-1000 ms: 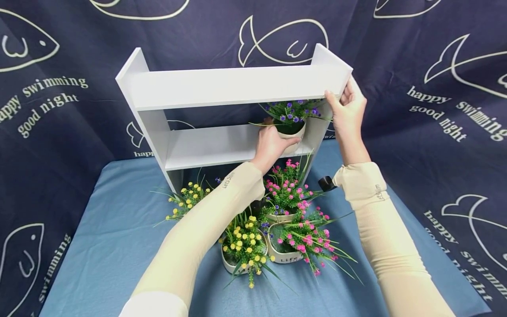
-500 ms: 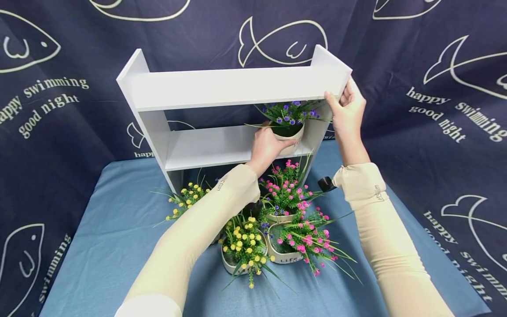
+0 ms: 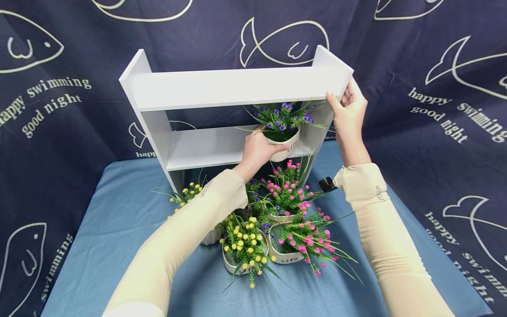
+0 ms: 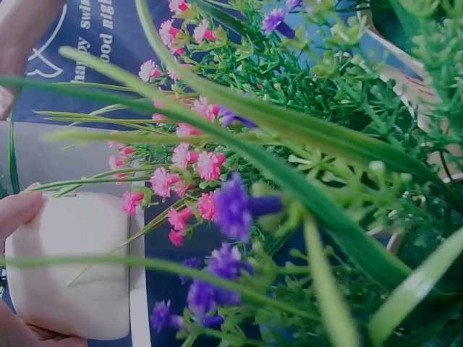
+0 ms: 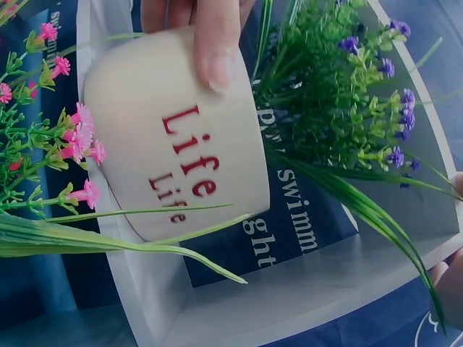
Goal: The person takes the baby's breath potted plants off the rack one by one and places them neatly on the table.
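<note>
My left hand [image 3: 256, 149] grips the side of a cream flowerpot [image 3: 292, 143], thumb across its front and fingers behind. Purple artificial flowers [image 3: 283, 116] with long green blades grow from it. The pot is at the right part of the middle shelf [image 3: 206, 145], overlapping its front edge. In the right wrist view its red "Life" lettering [image 5: 192, 152] shows, and the pot leans. My right hand [image 3: 349, 110] holds the upper right side panel [image 3: 332, 66] of the white rack [image 3: 229, 83], thumb at the front edge, fingers on the outer side.
Below, pink-flowered pots [image 3: 287, 257] and a yellow-flowered pot [image 3: 233, 266] crowd the blue cloth [image 3: 119, 229] before the rack. More yellow flowers [image 3: 192, 189] stand to the left, partly behind my left sleeve. A dark fish-print curtain [image 3: 190, 39] hangs behind.
My left hand and the purple-flowered pot have moved left and toward me, from deeper on the middle shelf to its front edge. My right hand stays on the rack's side panel.
</note>
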`<state>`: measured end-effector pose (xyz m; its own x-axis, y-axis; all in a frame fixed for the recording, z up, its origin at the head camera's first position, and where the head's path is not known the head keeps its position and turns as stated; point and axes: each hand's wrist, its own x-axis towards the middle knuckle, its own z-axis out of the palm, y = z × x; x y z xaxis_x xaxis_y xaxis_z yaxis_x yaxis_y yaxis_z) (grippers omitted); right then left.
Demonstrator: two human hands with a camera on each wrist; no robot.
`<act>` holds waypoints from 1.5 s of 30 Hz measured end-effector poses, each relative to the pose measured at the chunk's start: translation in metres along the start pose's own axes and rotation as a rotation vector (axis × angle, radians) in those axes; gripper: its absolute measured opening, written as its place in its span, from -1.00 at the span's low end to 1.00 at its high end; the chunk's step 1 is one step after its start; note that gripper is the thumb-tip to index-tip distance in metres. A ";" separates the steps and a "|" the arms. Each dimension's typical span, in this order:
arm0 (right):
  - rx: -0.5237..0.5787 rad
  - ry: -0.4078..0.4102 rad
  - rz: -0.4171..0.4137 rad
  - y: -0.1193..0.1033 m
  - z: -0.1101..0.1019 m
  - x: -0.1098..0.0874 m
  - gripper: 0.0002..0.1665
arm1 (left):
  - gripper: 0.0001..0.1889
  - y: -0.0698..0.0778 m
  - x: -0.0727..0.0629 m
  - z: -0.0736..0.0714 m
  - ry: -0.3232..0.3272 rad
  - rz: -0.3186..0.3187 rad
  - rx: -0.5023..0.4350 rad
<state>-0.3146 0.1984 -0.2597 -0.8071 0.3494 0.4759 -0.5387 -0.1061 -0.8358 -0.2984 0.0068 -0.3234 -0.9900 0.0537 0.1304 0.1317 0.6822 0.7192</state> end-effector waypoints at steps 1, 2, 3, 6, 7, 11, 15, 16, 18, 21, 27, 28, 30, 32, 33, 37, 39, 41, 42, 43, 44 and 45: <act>-0.002 0.001 0.001 0.000 0.000 0.000 -0.24 | -0.13 -0.001 -0.001 -0.002 -0.009 -0.006 0.008; -0.003 0.003 0.001 0.000 0.000 0.000 -0.24 | -0.14 -0.002 -0.002 -0.003 -0.012 -0.014 0.000; -0.004 0.003 0.000 0.000 0.000 0.000 -0.24 | -0.21 -0.003 -0.003 -0.005 -0.015 -0.018 -0.001; -0.004 0.004 -0.002 0.001 0.000 0.001 -0.24 | -0.33 -0.006 -0.009 -0.010 -0.027 -0.038 -0.034; -0.003 0.003 -0.002 0.001 0.000 0.001 -0.24 | -0.33 -0.007 -0.010 -0.011 -0.027 -0.046 -0.053; -0.001 0.002 -0.003 0.002 0.000 0.001 -0.24 | -0.07 -0.012 -0.018 -0.018 -0.022 -0.074 -0.130; -0.003 0.008 -0.001 0.002 0.000 0.001 -0.23 | 0.01 -0.014 -0.024 -0.025 -0.014 -0.058 -0.162; -0.005 0.010 -0.001 0.001 -0.001 0.001 -0.23 | -0.02 -0.015 -0.027 -0.027 -0.007 -0.048 -0.170; -0.009 0.010 0.000 0.001 -0.001 0.000 -0.23 | -0.06 -0.016 -0.032 -0.031 0.005 -0.022 -0.198; -0.010 0.008 -0.001 0.001 -0.002 0.000 -0.23 | -0.10 -0.018 -0.040 -0.037 0.013 -0.010 -0.234; -0.026 0.011 -0.016 0.001 -0.002 0.002 -0.24 | -0.13 -0.021 -0.053 -0.047 0.024 -0.007 -0.278; -0.032 0.010 -0.018 0.001 -0.002 0.002 -0.25 | -0.14 -0.021 -0.055 -0.049 0.028 -0.005 -0.288; -0.048 0.006 -0.021 0.002 -0.001 0.003 -0.25 | -0.16 -0.022 -0.059 -0.053 0.041 -0.002 -0.296; -0.047 -0.002 -0.024 0.002 -0.001 0.003 -0.25 | -0.17 -0.023 -0.064 -0.057 0.057 0.004 -0.299; -0.047 -0.002 -0.023 0.002 0.000 0.003 -0.25 | -0.17 -0.024 -0.066 -0.060 0.065 0.010 -0.300; -0.037 0.003 -0.021 0.001 0.000 0.003 -0.25 | -0.22 -0.027 -0.075 -0.070 0.091 0.056 -0.324; -0.039 0.009 -0.013 0.001 0.000 0.002 -0.25 | -0.24 -0.029 -0.079 -0.076 0.096 0.080 -0.356; -0.044 0.010 -0.010 0.000 0.000 0.002 -0.25 | -0.25 -0.031 -0.084 -0.082 0.100 0.094 -0.387; -0.046 0.009 -0.007 0.000 0.000 0.002 -0.24 | -0.24 -0.031 -0.086 -0.085 0.106 0.100 -0.399; -0.046 0.007 -0.007 0.000 0.000 0.002 -0.24 | -0.23 -0.032 -0.088 -0.088 0.112 0.108 -0.410; -0.047 0.008 -0.005 0.000 0.000 0.002 -0.24 | -0.22 -0.033 -0.091 -0.091 0.120 0.117 -0.413; -0.046 0.008 -0.007 0.000 0.000 0.002 -0.24 | -0.22 -0.034 -0.093 -0.094 0.126 0.121 -0.418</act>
<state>-0.3158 0.1991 -0.2585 -0.8013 0.3573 0.4799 -0.5325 -0.0605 -0.8442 -0.2056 -0.0901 -0.2955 -0.9558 0.0084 0.2938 0.2808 0.3222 0.9041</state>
